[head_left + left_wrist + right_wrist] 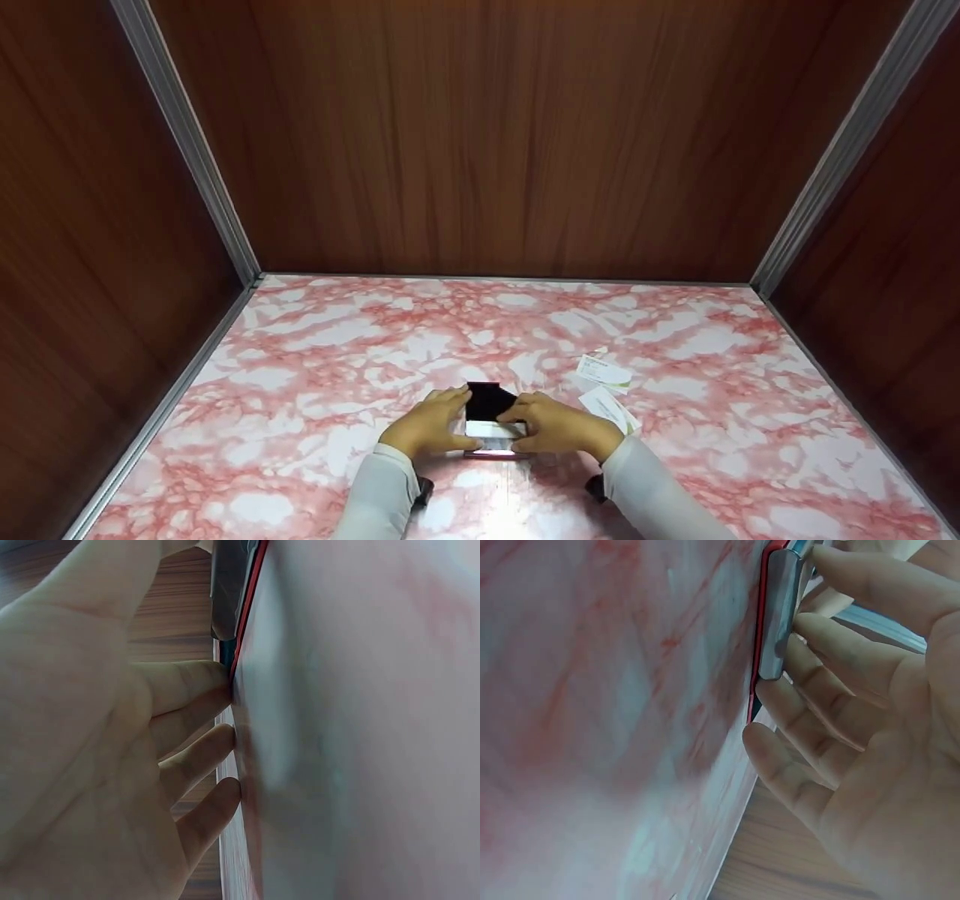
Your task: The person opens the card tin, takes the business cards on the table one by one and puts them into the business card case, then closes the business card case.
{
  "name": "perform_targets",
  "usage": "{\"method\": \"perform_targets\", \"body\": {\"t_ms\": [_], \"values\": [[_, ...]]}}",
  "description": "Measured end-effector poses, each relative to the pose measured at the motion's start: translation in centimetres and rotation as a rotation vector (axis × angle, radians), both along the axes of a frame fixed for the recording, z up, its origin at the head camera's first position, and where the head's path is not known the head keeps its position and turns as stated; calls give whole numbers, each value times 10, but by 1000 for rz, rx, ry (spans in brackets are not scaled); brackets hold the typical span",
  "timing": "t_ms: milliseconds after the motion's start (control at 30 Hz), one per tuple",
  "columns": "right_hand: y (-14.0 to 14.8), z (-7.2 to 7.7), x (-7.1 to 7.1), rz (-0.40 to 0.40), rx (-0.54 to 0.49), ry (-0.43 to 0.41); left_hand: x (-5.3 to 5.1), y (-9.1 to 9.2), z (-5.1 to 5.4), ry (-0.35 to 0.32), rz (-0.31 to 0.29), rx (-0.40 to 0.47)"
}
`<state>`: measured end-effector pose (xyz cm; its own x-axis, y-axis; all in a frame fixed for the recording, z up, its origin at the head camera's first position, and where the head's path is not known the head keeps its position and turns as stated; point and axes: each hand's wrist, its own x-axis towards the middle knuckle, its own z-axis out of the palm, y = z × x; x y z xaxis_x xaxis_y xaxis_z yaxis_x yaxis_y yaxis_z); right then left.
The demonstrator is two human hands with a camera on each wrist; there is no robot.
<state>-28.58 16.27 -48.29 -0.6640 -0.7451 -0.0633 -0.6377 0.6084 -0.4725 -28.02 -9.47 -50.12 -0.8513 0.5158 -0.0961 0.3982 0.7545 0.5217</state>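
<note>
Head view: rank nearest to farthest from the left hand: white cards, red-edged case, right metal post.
1. Red-edged case: touching the left hand.
2. White cards: right of the case, too close to separate.
3. Right metal post: back right corner.

One case (pixel 486 405) sits at the centre of our clock, and one white strip (pixel 486 429) shows in it! Two hands now: the left hand (pixel 427 427) at nine, the right hand (pixel 566 427) at three. Two sleeves (pixel 379 491), at eight and four, and two black wrist pieces (pixel 424 492)! Out between two and three, two cards (pixel 604 373)! Below, one table (pixel 315 375); around it three wooden panels (pixel 480 135), at ten, twelve and two, plus two metal posts (pixel 187 135)!
</note>
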Motion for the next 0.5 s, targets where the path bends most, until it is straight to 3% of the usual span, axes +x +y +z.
{"method": "perform_targets", "body": {"t_ms": [200, 500], "values": [[12, 0, 2, -29, -37, 24, 1, 0, 1, -7, -2, -1], [55, 10, 4, -172, -40, 76, 0, 0, 0, 9, -12, 2]]}}
